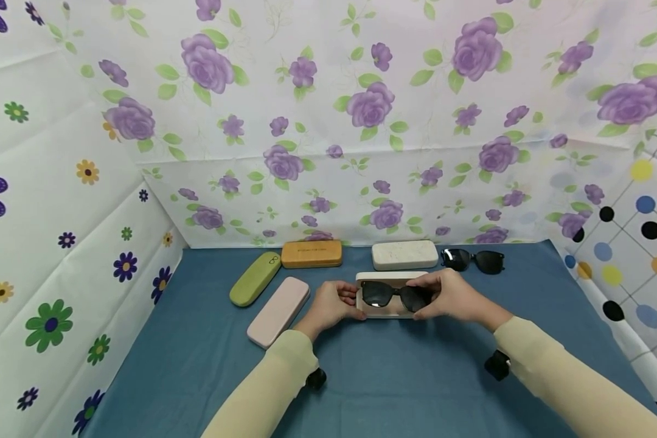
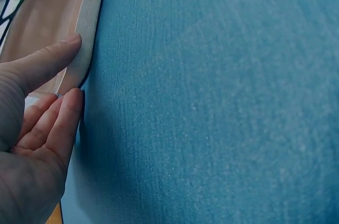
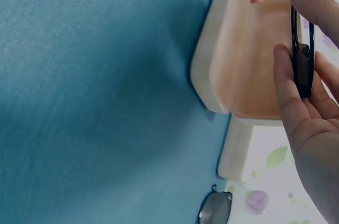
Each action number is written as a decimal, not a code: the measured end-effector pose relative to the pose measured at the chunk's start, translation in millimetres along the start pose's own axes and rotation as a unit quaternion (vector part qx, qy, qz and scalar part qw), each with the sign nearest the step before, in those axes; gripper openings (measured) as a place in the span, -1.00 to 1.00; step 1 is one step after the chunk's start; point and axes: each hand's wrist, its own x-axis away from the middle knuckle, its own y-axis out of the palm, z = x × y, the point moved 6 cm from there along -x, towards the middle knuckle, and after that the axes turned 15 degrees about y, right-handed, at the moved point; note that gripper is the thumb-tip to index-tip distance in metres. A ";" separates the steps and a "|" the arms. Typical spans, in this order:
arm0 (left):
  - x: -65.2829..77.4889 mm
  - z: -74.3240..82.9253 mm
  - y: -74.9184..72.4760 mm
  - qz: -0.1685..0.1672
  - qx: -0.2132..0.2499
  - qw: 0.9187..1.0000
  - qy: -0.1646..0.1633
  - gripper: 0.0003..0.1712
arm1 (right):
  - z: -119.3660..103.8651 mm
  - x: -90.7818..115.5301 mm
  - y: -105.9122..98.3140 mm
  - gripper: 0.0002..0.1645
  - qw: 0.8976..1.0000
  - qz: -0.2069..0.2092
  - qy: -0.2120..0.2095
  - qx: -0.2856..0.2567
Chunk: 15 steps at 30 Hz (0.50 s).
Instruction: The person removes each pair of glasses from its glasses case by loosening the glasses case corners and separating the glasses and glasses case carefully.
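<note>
An open white glasses case (image 1: 384,312) with a peach-coloured lining lies on the blue cloth in the head view. My left hand (image 1: 333,303) pinches its left end; in the left wrist view the thumb presses the wall of the case (image 2: 86,44) and the fingertips touch its corner. Black sunglasses (image 1: 379,294) are held over the case by my right hand (image 1: 453,297), which pinches them at their right end. The right wrist view shows the sunglasses (image 3: 303,75) between thumb and fingers, apart from the lining.
Behind stand a closed pale case (image 1: 405,255) and an orange-yellow case (image 1: 311,254). A second pair of sunglasses (image 1: 490,262) lies at the back right. Left of my hands are a green case (image 1: 255,280) and a pink case (image 1: 278,312). Floral cloth walls (image 1: 328,121) border the table.
</note>
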 end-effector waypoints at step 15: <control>2.3 5.5 -0.6 -0.003 0.003 1.000 -0.007 -0.35 | -5.1 13.8 -64.6 -0.22 0.999 0.036 0.017 0.021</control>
